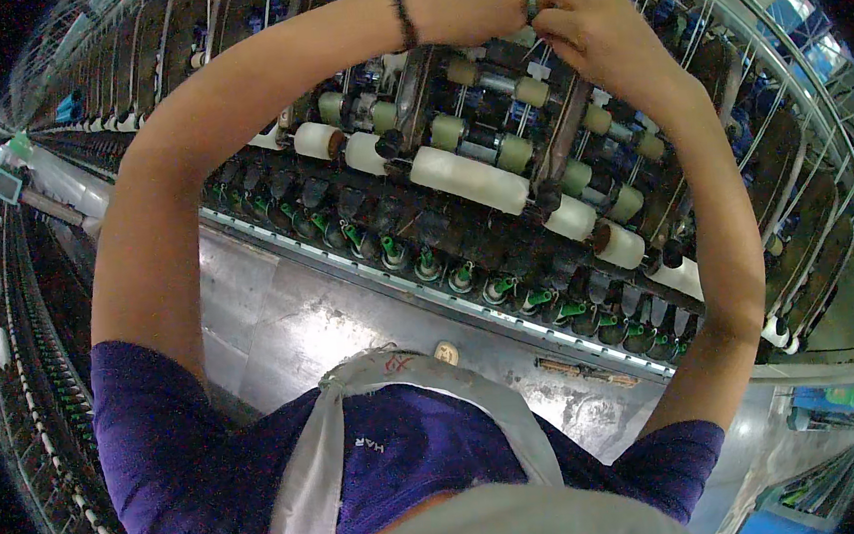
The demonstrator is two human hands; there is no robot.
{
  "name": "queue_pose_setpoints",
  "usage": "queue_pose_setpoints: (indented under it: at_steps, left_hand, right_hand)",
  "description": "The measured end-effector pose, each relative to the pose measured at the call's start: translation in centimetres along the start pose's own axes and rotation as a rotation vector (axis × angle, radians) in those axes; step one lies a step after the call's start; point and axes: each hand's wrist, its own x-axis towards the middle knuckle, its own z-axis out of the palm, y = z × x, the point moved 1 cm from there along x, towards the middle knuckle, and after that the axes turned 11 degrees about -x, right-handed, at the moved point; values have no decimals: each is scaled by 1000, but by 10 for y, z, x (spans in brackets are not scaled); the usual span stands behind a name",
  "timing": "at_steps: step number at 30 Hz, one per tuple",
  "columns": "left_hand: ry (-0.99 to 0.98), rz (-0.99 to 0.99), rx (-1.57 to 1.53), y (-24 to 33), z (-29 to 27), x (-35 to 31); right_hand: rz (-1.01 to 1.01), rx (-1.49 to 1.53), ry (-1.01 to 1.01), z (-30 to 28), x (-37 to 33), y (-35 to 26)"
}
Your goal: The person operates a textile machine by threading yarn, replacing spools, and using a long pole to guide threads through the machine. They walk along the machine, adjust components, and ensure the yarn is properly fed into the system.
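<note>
Both arms reach up over a spinning frame, and the hands meet near the top of the view. My left hand (475, 4), with a dark band on its wrist, is closed with its fingers curled. Facing it, my right hand (597, 31) is bent in a pinch, its fingertips close to the left ones. Anything between the fingers is too small or hidden to make out. Just below the hands lie greenish drafting rollers (508, 82) and a dark pressure arm (565, 136). Nearer to me runs a row of white rollers (468, 178).
Below the rollers stands a row of spindles with green bobbins (393, 253), along a pale rail (346, 263). Thin metal rods (703, 19) rise at the upper right. A second machine row (31, 399) stands on the left. Grey floor (248, 291) lies between.
</note>
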Motion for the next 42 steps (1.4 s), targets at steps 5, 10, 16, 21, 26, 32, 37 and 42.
queue_pose_setpoints:
  at_steps: [5, 10, 16, 21, 26, 32, 37, 42]
  left_hand:
    - [410, -109, -351, -7, -37, -69]
    - [256, -370, -867, -17, -16, -132]
    - [469, -403, -1724, -29, 12, -166]
    - [816, -36, -2436, -26, 13, -169]
    - [1072, -72, -2555, -25, 13, -162]
    - [808, -376, -2022, -31, 27, -161]
    - [418, -457, -814, -20, 45, -151]
    - [307, -486, -438, -31, 51, -139]
  right_hand:
    - [-6, 158, -167, 27, 25, 3]
    - [52, 110, -338, 53, 56, 12]
    - [63, 10, -376, 76, 67, 16]
    - [12, 20, -297, 90, 67, 16]
    - [22, 117, -390, 96, 70, 8]
    - [-61, 101, -358, 98, 72, -4]
    - [204, 319, -438, 104, 78, -9]
    - [271, 302, -580, 94, 79, -18]
